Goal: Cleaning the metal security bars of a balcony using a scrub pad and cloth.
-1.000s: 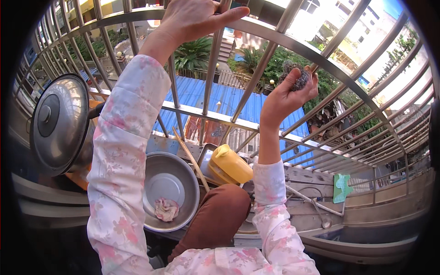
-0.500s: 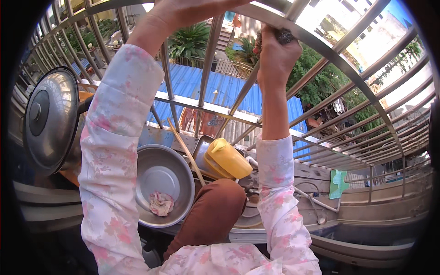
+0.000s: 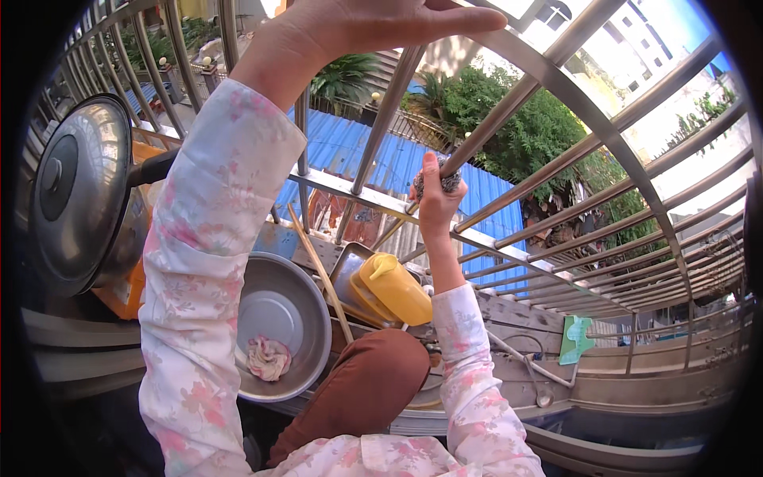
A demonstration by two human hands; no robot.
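My right hand (image 3: 437, 203) is closed round a slanting metal bar (image 3: 477, 143) of the window grille, pressing a grey steel wool scourer (image 3: 450, 184) against it; the thumb points up. At the top edge my left hand (image 3: 342, 32) is raised against the grille's curved rail (image 3: 520, 54). Its thumb lies stretched along the rail, while the other fingers are cut off by the picture's edge. Below the arms, a grey metal basin (image 3: 316, 334) holds a crumpled pinkish-white cloth (image 3: 269, 358).
A lidded pan (image 3: 83, 191) with a black handle stands at the left. Ahead of my bent knee (image 3: 373, 358) lie a yellow plastic jug (image 3: 393, 286), a metal tray (image 3: 346, 266) and a wooden stick (image 3: 322, 274). A ladle (image 3: 544, 395) and a green plastic piece (image 3: 574, 340) are at the right.
My right hand, with the scourer, has slid down along the bar, away from the upper rail. The left hand stays up by the rail. The view has shifted slightly.
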